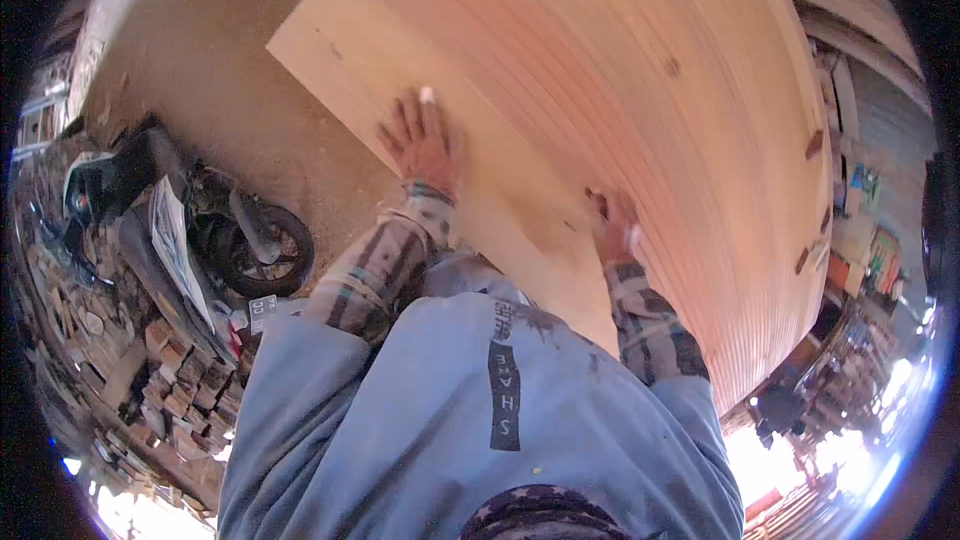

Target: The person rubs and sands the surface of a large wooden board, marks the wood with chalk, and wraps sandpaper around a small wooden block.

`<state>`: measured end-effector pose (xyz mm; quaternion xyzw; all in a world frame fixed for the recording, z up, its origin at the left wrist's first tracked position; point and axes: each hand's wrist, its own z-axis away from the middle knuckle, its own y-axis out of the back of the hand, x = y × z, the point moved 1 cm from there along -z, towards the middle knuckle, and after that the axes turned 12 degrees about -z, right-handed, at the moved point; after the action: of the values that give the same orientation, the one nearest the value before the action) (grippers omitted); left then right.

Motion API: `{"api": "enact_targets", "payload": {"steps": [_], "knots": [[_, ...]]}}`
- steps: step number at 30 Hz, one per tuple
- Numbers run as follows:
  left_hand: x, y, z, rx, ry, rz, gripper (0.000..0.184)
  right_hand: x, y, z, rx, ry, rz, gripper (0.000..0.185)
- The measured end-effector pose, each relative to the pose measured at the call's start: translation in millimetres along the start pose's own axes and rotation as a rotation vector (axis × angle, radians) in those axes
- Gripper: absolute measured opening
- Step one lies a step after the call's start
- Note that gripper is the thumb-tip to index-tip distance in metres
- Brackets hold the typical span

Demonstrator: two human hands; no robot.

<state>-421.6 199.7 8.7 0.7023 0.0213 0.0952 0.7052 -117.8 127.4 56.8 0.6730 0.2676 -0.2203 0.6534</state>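
A wide panel of pale and reddish wood planks lies in front of my body, its near edge close to my waist. My left hand rests flat on the panel near its left edge, fingers spread, with a white wrap or cap on one fingertip. Farther right, my right hand is closed low over the wood, slightly blurred. A small dark bit shows at its fingers, too unclear to name. A darker smudge marks the surface between the hands.
A parked motorbike stands on the left on a dirt floor. Stacked wood offcuts lie below it. Small dark wooden pieces sit along the panel's right edge, with colourful boxes beyond.
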Motion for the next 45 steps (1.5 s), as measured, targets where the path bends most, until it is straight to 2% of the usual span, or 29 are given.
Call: {"api": "enact_targets", "payload": {"steps": [1, 3, 5, 6, 7, 8, 9, 10, 12, 14, 15, 16, 20, 23, 25, 27, 30, 33, 35, 36, 37, 39, 40, 41, 43, 45], "knots": [[-2, 3, 0, 0.004, 0.021, -0.004, 0.068, -28, -17, -33, -0.181, -0.155, 0.002, 0.016], [-2, 8, 0, -0.058, -0.058, 0.068, 0.066, -55, -74, -106, -0.139, 0.022, -0.044, 0.017], [-1, 16, -2, -0.096, -0.048, 0.081, 0.066, -95, -125, -183, -0.179, 0.120, -0.013, 0.021], [-1, 19, -3, -0.137, -0.051, 0.095, 0.066, -113, -156, -222, -0.120, 0.112, 0.064, 0.026], [-3, 18, -1, -0.113, -0.061, 0.144, 0.067, -139, -175, -262, -0.156, 0.125, -0.005, 0.027], [-3, 20, -1, -0.110, -0.040, 0.142, 0.067, -156, -197, -295, -0.120, 0.266, -0.071, 0.026], [-4, 24, -2, -0.140, -0.046, 0.175, 0.065, -173, -222, -331, -0.155, 0.216, -0.103, 0.023], [-5, 27, -3, -0.167, -0.054, 0.206, 0.063, -190, -251, -364, -0.101, 0.300, -0.121, 0.022], [-4, 18, 2, -0.083, -0.045, 0.245, 0.057, -217, -279, -405, -0.047, 0.402, -0.154, 0.022], [-5, 16, 4, -0.097, -0.056, 0.294, 0.052, -237, -286, -426, -0.097, 0.401, 0.115, 0.023], [-6, 25, 2, -0.181, -0.075, 0.229, 0.053, -234, -280, -421, -0.082, 0.408, 0.004, 0.024], [-7, 27, 0, -0.178, -0.070, 0.240, 0.053, -222, -269, -408, -0.072, 0.414, -0.100, 0.026], [-4, 27, -3, -0.113, -0.056, 0.367, 0.055, -178, -226, -342, -0.192, 0.246, -0.102, 0.027], [-5, 18, -2, -0.117, -0.103, 0.365, 0.055, -188, -243, -359, -0.177, 0.247, -0.083, 0.026], [-6, 20, 3, -0.127, -0.122, 0.355, 0.054, -195, -274, -392, -0.008, 0.576, -0.120, 0.026], [-7, 24, 0, -0.234, -0.161, 0.239, 0.053, -215, -276, -404, -0.079, 0.383, 0.000, 0.025], [-6, 20, 4, -0.140, -0.174, 0.177, 0.060, -192, -240, -364, -0.163, 0.359, -0.082, 0.022], [-2, 2, 4, -0.058, -0.141, 0.128, 0.058, -137, -186, -278, -0.091, 0.356, 0.002, 0.022], [1, -9, 5, 0.014, -0.142, 0.012, 0.059, -103, -129, -212, -0.267, 0.249, 0.113, 0.018], [-1, -15, 3, 0.035, -0.166, -0.067, 0.060, -79, -110, -171, -0.101, 0.338, 0.065, 0.017], [-9, -41, 0, 0.053, -0.119, 0.531, 0.058, -53, -92, -127, 0.065, 0.429, 0.028, 0.016], [-9, -56, 1, 0.095, -0.138, 0.357, 0.056, -13, -36, -50, 0.001, 0.270, 0.044, 0.014], [-7, -36, -1, 0.196, -0.197, -0.414, 0.056, 5, -11, -12, 0.041, 0.235, 0.065, 0.014], [-13, -32, -6, 0.166, -0.204, -0.195, 0.059, 23, 12, 27, 0.045, 0.170, 0.073, 0.012], [2, -36, 13, 0.120, -0.247, 0.016, 0.063, 72, 57, 101, 0.071, 0.076, 0.075, 0.014], [28, -32, 54, 0.337, -0.241, 0.045, 0.064, 132, 105, 198, 0.066, 0.168, 0.342, 0.024]]}}
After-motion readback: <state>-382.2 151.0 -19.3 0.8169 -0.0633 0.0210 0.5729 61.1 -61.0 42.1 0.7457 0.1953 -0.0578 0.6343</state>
